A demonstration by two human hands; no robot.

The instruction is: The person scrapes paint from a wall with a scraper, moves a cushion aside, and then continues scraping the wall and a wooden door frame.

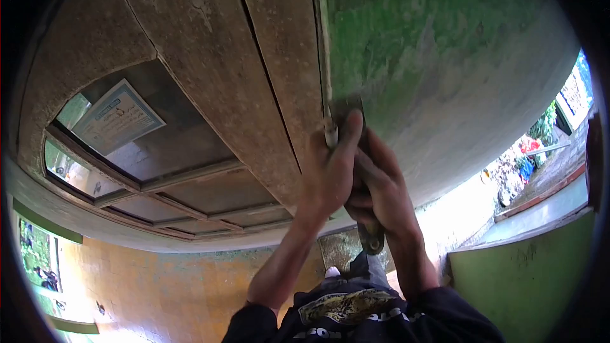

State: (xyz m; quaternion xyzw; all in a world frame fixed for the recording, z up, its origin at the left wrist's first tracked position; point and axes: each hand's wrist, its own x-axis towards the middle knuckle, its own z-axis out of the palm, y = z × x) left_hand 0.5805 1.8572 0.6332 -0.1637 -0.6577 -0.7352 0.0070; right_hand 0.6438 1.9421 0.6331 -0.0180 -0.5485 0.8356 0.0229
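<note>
A scraper with a flat dark blade [347,105] is held in both hands, its blade up against the edge where the green painted wall [438,57] meets the brown wooden frame [279,38]. My right hand [386,194] is closed round the handle, whose holed metal end [372,242] sticks out below. My left hand [329,174] is closed at the blade's lower part, its thumb lying along the blade. A small white tube-like piece [331,134] shows at the left fingers. Most of the handle is hidden by the hands.
Left of the hands, a wooden window [143,181] has several panes, with a printed certificate [119,116] behind one. An orange-brown tiled floor [210,279] lies below. At right are a low green wall [524,279] and a bright outdoor area with plants [543,128].
</note>
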